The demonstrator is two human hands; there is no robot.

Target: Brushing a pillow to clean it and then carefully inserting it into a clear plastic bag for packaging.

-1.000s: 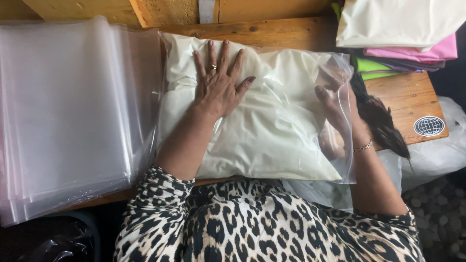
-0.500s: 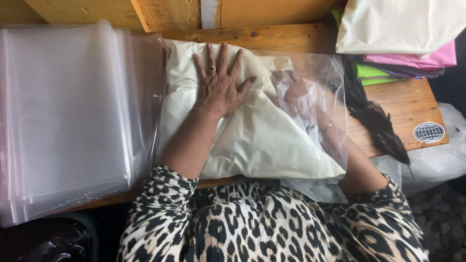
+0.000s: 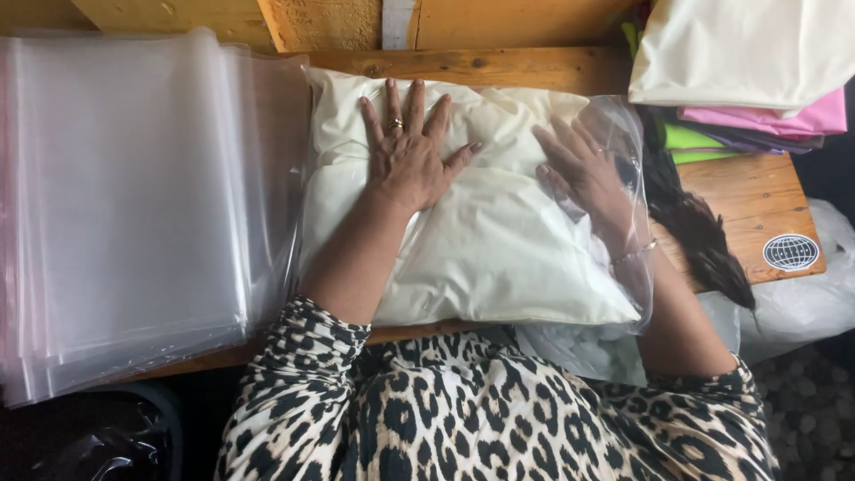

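The cream folded fabric (image 3: 481, 240) lies at the wooden table's (image 3: 757, 200) middle, partly inside a clear plastic bag (image 3: 623, 134). The left hand (image 3: 410, 151) presses flat, fingers spread; the right hand (image 3: 583, 174), open inside the bag, seats it. Next, judging so, withdraw and seal.

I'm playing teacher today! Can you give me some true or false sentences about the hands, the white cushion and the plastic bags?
1. The left hand lies flat, fingers spread, on the cream cushion. True.
2. The right hand holds a pair of scissors. False: it holds no tool; it is inside the clear plastic bag around the cushion's right end.
3. A stack of clear bags lies left of the cushion. True.
4. The folded fabrics at the top right are all black. False: they are cream, pink, green and purple.
5. The left hand wears a ring. True.
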